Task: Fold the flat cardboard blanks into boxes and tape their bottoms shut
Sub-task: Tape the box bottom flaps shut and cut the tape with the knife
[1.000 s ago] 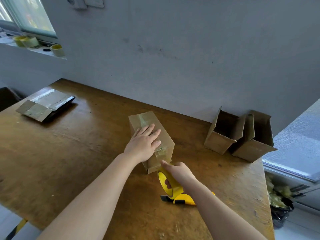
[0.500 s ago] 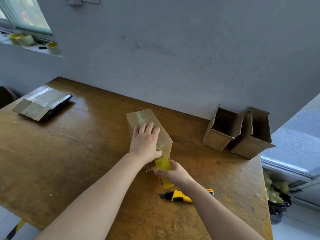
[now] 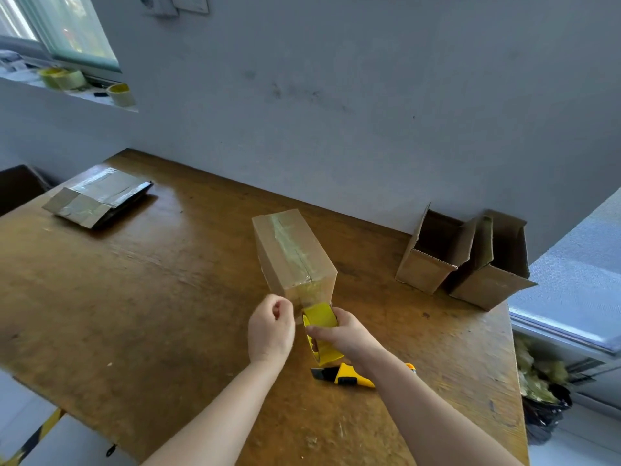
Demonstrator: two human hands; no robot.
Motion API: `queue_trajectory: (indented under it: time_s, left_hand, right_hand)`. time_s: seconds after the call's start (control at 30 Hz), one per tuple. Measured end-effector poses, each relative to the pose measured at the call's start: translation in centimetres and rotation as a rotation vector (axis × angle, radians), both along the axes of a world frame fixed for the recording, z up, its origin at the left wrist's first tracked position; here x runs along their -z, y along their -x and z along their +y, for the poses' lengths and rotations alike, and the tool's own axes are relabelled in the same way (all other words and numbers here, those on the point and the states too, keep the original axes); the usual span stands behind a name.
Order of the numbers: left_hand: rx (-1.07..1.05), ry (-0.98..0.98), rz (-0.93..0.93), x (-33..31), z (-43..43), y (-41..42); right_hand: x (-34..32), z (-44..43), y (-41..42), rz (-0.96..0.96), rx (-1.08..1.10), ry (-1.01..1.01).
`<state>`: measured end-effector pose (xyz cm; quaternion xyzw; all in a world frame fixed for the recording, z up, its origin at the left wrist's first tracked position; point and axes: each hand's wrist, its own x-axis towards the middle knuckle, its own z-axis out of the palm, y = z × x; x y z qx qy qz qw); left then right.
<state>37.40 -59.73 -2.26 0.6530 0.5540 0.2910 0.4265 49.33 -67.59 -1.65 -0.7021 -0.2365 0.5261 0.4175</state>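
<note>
A folded cardboard box (image 3: pixel 290 255) stands bottom-up in the middle of the wooden table (image 3: pixel 134 297), with clear tape along its top seam and down its near end. My right hand (image 3: pixel 346 334) grips a yellow tape roll (image 3: pixel 321 329) just in front of that near end; the tape still runs to the box. My left hand (image 3: pixel 270 327) hovers beside the roll, off the box, fingers curled with thumb and forefinger pinched near the tape. Whether it holds the tape is unclear.
A yellow utility knife (image 3: pixel 346 378) lies under my right forearm. Two open finished boxes (image 3: pixel 433 257) (image 3: pixel 494 274) lean at the wall on the right. Flat taped blanks (image 3: pixel 97 196) lie far left. Spare tape rolls (image 3: pixel 64 77) sit on the windowsill.
My left hand has left the box top and come down beside the roll. My right hand has lifted the tape roll from the table up to the box's near end.
</note>
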Motion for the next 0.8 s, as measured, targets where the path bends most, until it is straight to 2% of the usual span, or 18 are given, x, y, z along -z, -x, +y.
queue_trajectory:
  time_s: [0.07,0.13,0.23,0.33,0.43,0.53,0.63,0.7,0.8]
  left_hand:
    - [0.061,0.201,-0.002,0.3,-0.5,-0.4]
    - [0.064,0.371,-0.098,0.2,-0.4,-1.0]
    - [-0.011,0.516,-0.22,0.1,0.2,-1.4]
    - [-0.031,0.563,-0.213,0.1,0.6,-1.5]
    - [-0.069,0.607,-0.269,0.2,0.7,-1.6]
    - [-0.1,0.637,-0.323,0.2,0.7,-1.7]
    - [-0.105,0.641,-0.336,0.3,0.6,-1.8]
    - [-0.102,0.638,-0.328,0.3,0.5,-1.7]
    - [-0.094,0.603,-0.292,0.1,0.5,-1.5]
  right_hand:
    - [-0.2,0.1,0.0,-0.013,-0.014,-0.013]
    - [-0.4,0.0,0.0,0.006,-0.03,-0.02]
    - [-0.5,-0.2,-0.2,0.0,-0.09,0.005]
    - [-0.1,-0.9,-0.9,-0.098,-0.135,0.051]
    - [0.8,-2.2,-2.3,-0.323,-0.124,0.111]
    - [2.5,-3.9,-3.1,-0.768,-0.453,0.362]
    - [4.4,-5.3,-2.7,-1.045,-0.651,0.477]
    - [4.8,-5.7,-2.7,-1.082,-0.639,0.442]
    - [4.4,-5.8,-3.4,-0.986,-0.503,0.384]
